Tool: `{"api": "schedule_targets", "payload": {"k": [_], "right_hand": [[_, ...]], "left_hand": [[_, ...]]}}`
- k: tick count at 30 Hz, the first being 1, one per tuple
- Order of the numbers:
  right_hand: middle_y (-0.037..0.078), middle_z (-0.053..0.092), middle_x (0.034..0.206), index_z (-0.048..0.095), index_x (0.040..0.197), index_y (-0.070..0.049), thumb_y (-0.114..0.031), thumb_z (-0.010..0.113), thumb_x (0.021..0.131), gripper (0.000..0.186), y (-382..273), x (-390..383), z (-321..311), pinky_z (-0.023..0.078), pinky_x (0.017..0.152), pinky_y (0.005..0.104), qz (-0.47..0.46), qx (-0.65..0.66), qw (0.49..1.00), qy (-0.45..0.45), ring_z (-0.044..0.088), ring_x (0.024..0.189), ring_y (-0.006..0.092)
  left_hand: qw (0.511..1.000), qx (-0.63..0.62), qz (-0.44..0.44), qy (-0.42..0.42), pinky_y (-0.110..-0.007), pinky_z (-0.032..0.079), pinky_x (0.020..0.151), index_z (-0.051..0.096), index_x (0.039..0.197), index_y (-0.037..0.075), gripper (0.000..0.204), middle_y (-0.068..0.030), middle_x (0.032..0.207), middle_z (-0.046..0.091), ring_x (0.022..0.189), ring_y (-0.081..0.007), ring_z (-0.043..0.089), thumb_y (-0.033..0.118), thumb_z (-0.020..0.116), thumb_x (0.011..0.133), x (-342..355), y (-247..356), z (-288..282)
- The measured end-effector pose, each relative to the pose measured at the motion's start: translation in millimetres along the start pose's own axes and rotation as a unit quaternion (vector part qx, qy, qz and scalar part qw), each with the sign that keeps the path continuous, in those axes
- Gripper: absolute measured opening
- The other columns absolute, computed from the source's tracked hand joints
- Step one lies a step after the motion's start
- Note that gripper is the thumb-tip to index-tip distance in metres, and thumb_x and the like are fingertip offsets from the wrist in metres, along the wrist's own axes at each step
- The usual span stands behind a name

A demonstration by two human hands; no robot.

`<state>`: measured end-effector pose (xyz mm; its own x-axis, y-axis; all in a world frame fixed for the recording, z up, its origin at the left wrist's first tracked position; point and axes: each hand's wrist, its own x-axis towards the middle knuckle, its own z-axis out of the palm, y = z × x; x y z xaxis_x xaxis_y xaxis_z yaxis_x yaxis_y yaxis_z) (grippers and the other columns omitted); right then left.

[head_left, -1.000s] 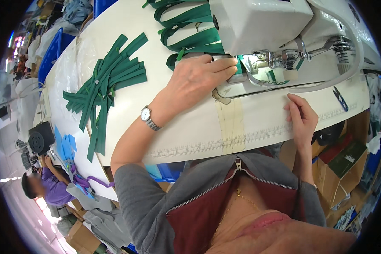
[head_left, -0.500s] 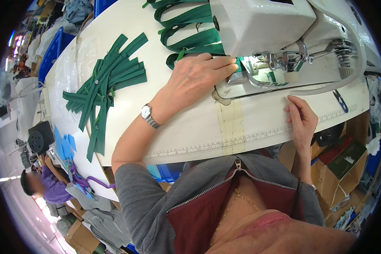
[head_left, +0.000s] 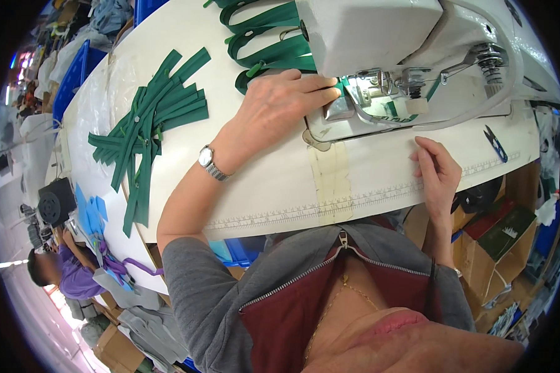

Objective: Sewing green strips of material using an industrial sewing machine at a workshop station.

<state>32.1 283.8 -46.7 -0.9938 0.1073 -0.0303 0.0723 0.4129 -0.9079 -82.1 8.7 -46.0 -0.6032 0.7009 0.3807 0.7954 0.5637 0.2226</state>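
Note:
At a white sewing machine (head_left: 367,28), my left hand (head_left: 279,102) lies with fingers together, fingertips pressing a small green tape (head_left: 343,86) beside the metal presser parts (head_left: 382,90). Looped green zipper strips (head_left: 261,56) lie just beyond that hand, partly behind the machine. A pile of loose green zippers (head_left: 144,130) is to its left. My right hand (head_left: 437,168) rests near the table's front edge below the machine, fingers loosely bent and apart, holding nothing. Dark thread snips (head_left: 496,146) lie to its right.
The white table (head_left: 255,199) has a printed ruler along its front. Blue bins (head_left: 74,81) stand at the back left. A co-worker (head_left: 74,273) in purple works at lower left beside blue and purple strips (head_left: 96,221). Cardboard boxes (head_left: 498,242) sit below right.
The whole view has shifted slightly, so things appear a little further left and up. My hands stay at about the same places on the table and machine.

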Motion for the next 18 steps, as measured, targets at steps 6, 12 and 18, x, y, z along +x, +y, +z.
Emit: {"api": "schedule_targets", "payload": {"k": [6,12,18], "right_hand": [[0.004,0.06,0.077,0.063,0.102,0.001,0.0,0.053,0.086,0.019,-1,-3,3,0.042,0.053,0.0172,0.01,0.015,1.0,0.015,0.052,0.062,0.0053],[0.004,0.06,0.077,0.063,0.102,0.001,0.0,0.054,0.086,0.019,0,0,5,0.041,0.052,0.0175,0.013,0.023,1.0,0.008,0.051,0.061,0.0052],[0.003,0.06,0.079,0.062,0.106,0.0,-0.003,0.052,0.089,0.021,13,-7,-3,0.039,0.054,0.0164,0.021,0.019,0.999,0.032,0.048,0.062,0.0042]], "left_hand": [[0.999,0.022,-0.014,-0.021,-0.027,0.046,0.057,0.067,0.096,0.014,0.026,0.0042,0.088,0.061,0.069,-0.0153,0.054,0.008,0.059,0.073,4,-7,-6],[0.997,0.066,-0.035,-0.024,-0.031,0.045,0.069,0.066,0.096,0.015,0.025,0.0014,0.093,0.06,0.085,-0.0185,0.055,0.01,0.061,0.072,-1,-6,-15],[0.987,0.12,-0.069,0.082,-0.032,0.041,0.073,0.064,0.085,0.011,0.015,-0.0012,0.093,0.063,0.084,-0.0185,0.057,0.011,0.069,0.071,-63,-22,-56]]}}
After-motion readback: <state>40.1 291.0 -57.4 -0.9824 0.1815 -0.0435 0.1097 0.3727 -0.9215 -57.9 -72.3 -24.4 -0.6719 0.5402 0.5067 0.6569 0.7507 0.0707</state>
